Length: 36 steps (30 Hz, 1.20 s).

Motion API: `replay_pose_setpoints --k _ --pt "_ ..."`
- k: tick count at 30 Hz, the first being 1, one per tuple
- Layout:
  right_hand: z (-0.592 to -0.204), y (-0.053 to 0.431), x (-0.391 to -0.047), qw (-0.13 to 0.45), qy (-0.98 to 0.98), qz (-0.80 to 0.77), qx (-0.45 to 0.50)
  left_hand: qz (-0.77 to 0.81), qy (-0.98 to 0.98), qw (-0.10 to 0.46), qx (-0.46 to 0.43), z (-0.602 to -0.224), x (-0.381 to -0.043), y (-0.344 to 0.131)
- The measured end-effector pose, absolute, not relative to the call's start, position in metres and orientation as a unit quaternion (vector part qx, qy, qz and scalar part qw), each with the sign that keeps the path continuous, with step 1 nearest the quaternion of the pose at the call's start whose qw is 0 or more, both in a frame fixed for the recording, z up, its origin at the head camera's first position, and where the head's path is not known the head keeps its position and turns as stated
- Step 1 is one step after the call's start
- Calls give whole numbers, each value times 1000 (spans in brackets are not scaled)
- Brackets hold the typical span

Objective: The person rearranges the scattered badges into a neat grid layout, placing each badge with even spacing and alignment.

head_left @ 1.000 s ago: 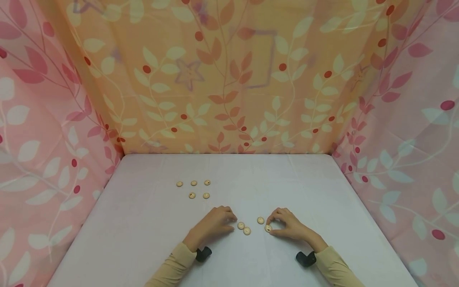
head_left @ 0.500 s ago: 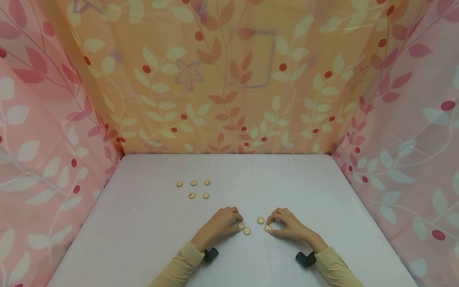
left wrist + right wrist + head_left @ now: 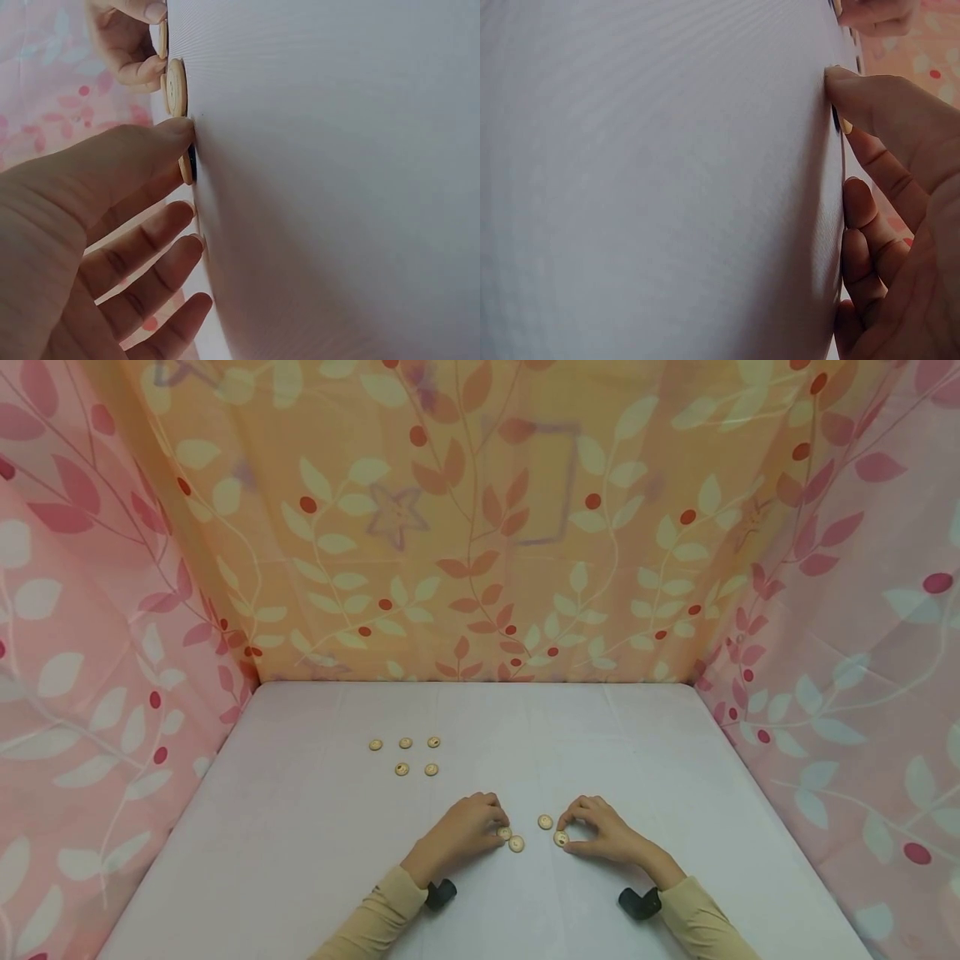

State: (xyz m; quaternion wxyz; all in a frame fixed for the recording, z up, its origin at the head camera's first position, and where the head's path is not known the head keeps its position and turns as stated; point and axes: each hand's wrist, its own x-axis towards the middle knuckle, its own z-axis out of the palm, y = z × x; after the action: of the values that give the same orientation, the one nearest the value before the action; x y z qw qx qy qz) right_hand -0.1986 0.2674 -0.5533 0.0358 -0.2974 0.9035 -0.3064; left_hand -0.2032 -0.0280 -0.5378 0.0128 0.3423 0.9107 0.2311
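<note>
With thumb and forefinger, my left hand (image 3: 465, 829) pinches a small round wooden disc (image 3: 505, 833) by its edges. A second disc (image 3: 517, 843) lies right against it, toward the front. In the left wrist view the pinched disc (image 3: 186, 169) shows a dark underside, partly hidden by the thumb. My right hand (image 3: 606, 835) pinches another wooden disc (image 3: 561, 839), which has a dark mark on its face. Just behind and left of that one lies one more disc (image 3: 545, 822). The right wrist view shows the right thumb (image 3: 855, 94) low at the table surface, covering most of its disc.
Farther back on the left, several similar discs lie in two rows, among them a back-row disc (image 3: 406, 742) and a front-row disc (image 3: 431, 769). The white table (image 3: 600, 727) is bordered by leaf-patterned curtains (image 3: 472, 527). A black wrist device (image 3: 640, 903) sits by the right cuff.
My left hand has moved a little to the right, and its thumb and forefinger have come round the nearest disc. The right hand has stayed in place on its disc.
</note>
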Motion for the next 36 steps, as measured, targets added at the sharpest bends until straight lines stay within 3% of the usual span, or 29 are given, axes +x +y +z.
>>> replay_pose_setpoints --k 20,36 --pt "-554 267 -198 33 906 -301 -295 262 910 73 313 -535 -214 -28" --pt "-554 267 -199 37 907 -299 -295 269 913 57 301 -538 -215 -32"
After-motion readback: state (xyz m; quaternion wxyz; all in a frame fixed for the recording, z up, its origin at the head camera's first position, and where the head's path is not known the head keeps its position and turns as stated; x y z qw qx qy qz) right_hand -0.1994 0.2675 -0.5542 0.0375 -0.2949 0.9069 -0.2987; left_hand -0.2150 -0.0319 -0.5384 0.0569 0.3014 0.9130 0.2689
